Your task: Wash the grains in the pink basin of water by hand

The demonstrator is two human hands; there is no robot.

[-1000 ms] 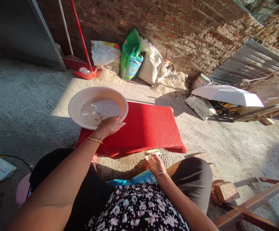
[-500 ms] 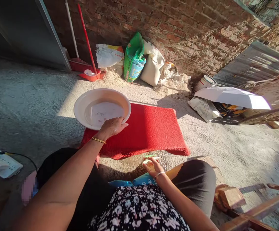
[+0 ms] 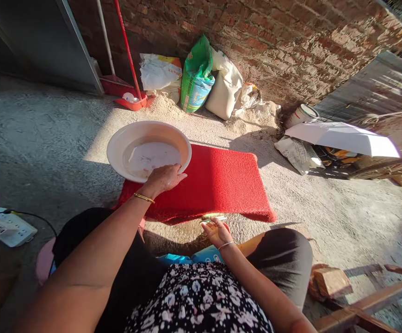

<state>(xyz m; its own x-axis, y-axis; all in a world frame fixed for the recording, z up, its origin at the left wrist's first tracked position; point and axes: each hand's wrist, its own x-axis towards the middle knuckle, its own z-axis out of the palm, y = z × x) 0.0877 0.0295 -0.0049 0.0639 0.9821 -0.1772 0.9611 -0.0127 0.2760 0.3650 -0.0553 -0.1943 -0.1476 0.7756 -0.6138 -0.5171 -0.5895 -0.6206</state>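
Left hand (image 3: 162, 179): I have its grip closed over the near right rim of a white basin (image 3: 117, 150), thumb outside; a gold bracelet (image 3: 144, 198) at the wrist.

Right hand (image 3: 218, 233): palm up, grip narrowed on a pale green-bristled brush (image 3: 213, 216), partly hidden by the fingers, just beside the front edge of the red mat. A silver bracelet (image 3: 225, 244) at the wrist.

Basin: one, holding clear water, standing on the left end of the red pile mat (image 3: 235, 185), which lies raised above the concrete floor (image 3: 325, 199).

Wearer: dark trousers (image 3: 280, 259), floral top (image 3: 201, 296); I note blue plastic (image 3: 206, 255) between the knees.

Left side: one white power strip (image 3: 8, 227), black plug inserted.

Beyond the basin: one red dustpan (image 3: 134, 102); one green-and-blue sack (image 3: 197, 88), upright; one white sack (image 3: 223, 95) touching it; spilled pale granules (image 3: 164, 107) nearby, all before a brick wall (image 3: 256, 51).

Right side: one white bucket (image 3: 301, 115); a white sheet-like cover (image 3: 343, 137); one wooden frame (image 3: 363, 300), lower corner, cut off by my view.
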